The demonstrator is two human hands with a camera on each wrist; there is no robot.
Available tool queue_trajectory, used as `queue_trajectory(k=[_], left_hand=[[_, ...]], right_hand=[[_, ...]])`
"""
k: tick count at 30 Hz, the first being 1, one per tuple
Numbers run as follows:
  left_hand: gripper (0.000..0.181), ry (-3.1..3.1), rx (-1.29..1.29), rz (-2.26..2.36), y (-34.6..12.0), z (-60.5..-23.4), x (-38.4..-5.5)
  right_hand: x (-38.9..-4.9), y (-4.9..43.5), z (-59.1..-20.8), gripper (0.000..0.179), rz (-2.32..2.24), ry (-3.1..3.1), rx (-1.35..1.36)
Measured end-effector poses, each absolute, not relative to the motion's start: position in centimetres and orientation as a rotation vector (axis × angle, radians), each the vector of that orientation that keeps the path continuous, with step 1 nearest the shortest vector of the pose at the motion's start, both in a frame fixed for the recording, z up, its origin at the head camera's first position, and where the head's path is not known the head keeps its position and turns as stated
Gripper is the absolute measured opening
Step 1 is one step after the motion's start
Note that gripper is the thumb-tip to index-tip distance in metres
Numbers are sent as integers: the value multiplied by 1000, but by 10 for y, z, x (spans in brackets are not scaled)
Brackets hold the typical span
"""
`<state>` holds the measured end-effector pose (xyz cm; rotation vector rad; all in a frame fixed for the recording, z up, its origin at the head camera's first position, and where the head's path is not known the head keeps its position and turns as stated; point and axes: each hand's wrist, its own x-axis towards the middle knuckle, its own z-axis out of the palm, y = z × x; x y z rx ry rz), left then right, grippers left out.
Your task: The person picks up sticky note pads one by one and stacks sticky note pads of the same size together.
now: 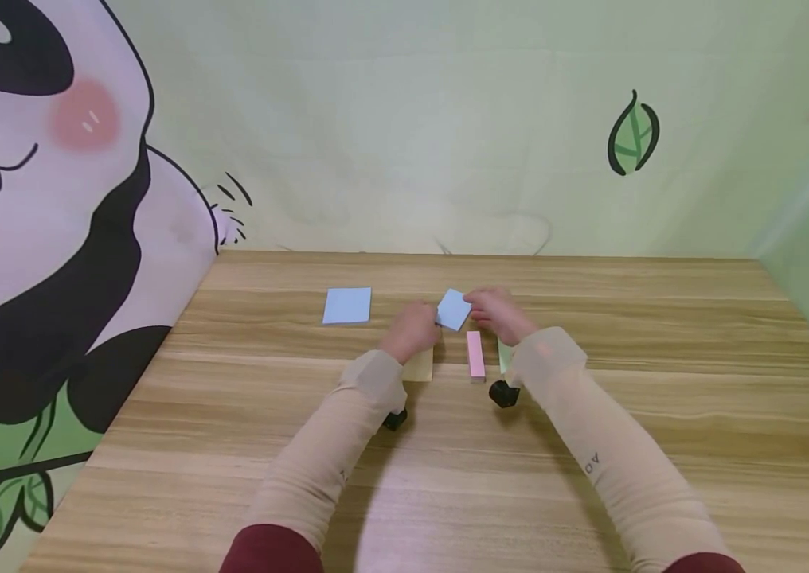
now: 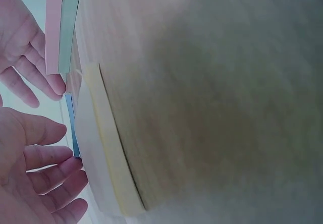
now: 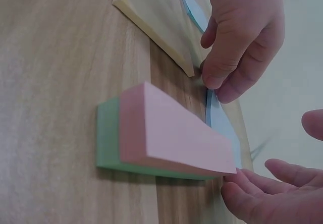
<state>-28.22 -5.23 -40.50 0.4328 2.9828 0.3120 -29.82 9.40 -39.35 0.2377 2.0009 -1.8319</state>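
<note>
Between the two hands a small blue sticky note pad [image 1: 453,309] is turned cornerwise. My left hand [image 1: 412,328] pinches its near-left corner, and in the right wrist view that hand's fingertips [image 3: 214,81] come together there. At the pad's right side my right hand [image 1: 501,313] has its fingers extended, the thumb apart from them in the right wrist view. A yellow pad [image 1: 419,368] lies below the left hand, partly covered by it. Near the right hand, a narrow pink pad [image 3: 176,133] lies beside a green pad [image 3: 107,133].
A larger blue square [image 1: 347,305] lies flat to the left of the hands on the wood-grain table [image 1: 662,318]. Behind the table hangs a pale green backdrop [image 1: 412,143] with a printed panda [image 1: 39,159] at left. Dark wrist cameras [image 1: 504,394] sit under the wrists.
</note>
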Motion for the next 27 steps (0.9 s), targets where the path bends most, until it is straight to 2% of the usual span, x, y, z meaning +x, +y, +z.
queue_trajectory(k=[21, 27], left_hand=[[8, 2969, 417, 344, -51, -405, -279], [7, 2945, 389, 349, -49, -405, -278]], right_hand=[[-296, 92, -395, 45, -1810, 2024, 158], [-287, 88, -381, 43, -1778, 2033, 184]])
